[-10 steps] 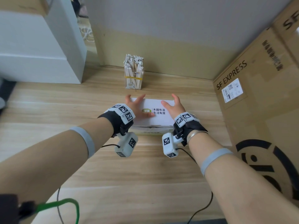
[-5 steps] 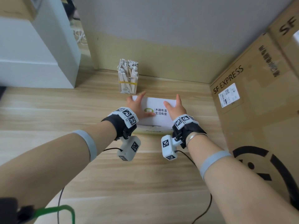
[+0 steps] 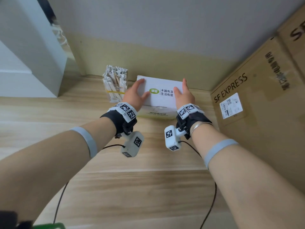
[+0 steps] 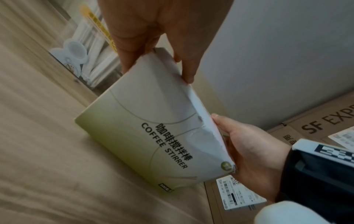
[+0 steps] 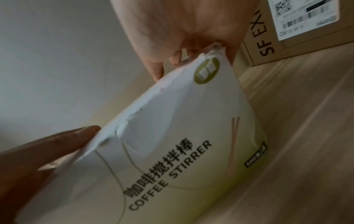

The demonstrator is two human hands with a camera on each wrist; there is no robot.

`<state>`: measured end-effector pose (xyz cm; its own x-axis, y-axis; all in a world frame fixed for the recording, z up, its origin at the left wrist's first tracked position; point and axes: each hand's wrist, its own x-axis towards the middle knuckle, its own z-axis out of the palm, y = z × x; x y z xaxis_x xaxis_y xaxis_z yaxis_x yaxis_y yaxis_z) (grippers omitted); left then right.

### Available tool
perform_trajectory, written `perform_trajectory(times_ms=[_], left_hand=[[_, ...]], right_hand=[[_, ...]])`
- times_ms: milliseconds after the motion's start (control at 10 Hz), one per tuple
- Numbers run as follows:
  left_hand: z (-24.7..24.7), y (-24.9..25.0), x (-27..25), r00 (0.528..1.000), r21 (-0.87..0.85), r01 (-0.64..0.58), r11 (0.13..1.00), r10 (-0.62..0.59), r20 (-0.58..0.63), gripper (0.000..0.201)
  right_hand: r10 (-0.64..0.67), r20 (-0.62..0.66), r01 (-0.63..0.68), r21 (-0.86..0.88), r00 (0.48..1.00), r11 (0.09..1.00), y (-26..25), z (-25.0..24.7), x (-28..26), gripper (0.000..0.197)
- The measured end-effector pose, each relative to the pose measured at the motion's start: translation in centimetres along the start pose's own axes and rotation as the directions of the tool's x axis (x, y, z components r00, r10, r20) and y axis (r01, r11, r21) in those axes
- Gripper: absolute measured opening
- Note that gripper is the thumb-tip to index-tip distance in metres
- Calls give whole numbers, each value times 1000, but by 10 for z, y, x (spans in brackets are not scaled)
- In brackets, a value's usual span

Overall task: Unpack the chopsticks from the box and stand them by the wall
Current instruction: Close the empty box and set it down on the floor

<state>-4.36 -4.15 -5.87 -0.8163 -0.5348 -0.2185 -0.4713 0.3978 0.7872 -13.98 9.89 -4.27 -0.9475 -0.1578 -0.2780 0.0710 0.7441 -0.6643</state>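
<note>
Both hands clasp the white box [image 3: 160,95] (marked "COFFEE STIRRER") by its ends, left hand [image 3: 134,95] and right hand [image 3: 184,95], beside the banded chopsticks [image 3: 115,85] standing at the wall [image 3: 165,38].

Tight corner at the far wall, open floor near

The white box [image 3: 159,96] sits against the wall [image 3: 165,38], the chopstick bundle [image 3: 115,85] just beside it on the left, a cardboard carton [image 3: 257,103] blocking the right; the near wooden floor [image 3: 132,187] lies open apart from cables.
</note>
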Motion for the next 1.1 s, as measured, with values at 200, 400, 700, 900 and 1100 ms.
perform_trajectory(times_ms=[200, 400, 700, 900, 1100], left_hand=[[9, -8, 18, 1000, 38, -4, 999, 4, 3, 53], [17, -16, 23, 1000, 52, -10, 999, 10, 1, 53], [10, -9, 13, 1000, 111, 11, 994, -9, -22, 46], [-8, 6, -4, 999, 172, -43, 984, 45, -10, 35], [-37, 37, -36, 990, 131, -143, 981, 143, 10, 33]], right_hand=[[-7, 51, 6, 16, 999, 1000, 3, 13, 21, 55], [-35, 77, 33, 33, 996, 999, 13, 20, 27, 54], [-79, 34, 77, 68, 996, 995, 10, 12, 15, 48], [-151, -51, 154, 60, 987, 986, -4, 1, -8, 32], [-230, 3, 229, 78, 973, 970, -27, -19, -47, 36]])
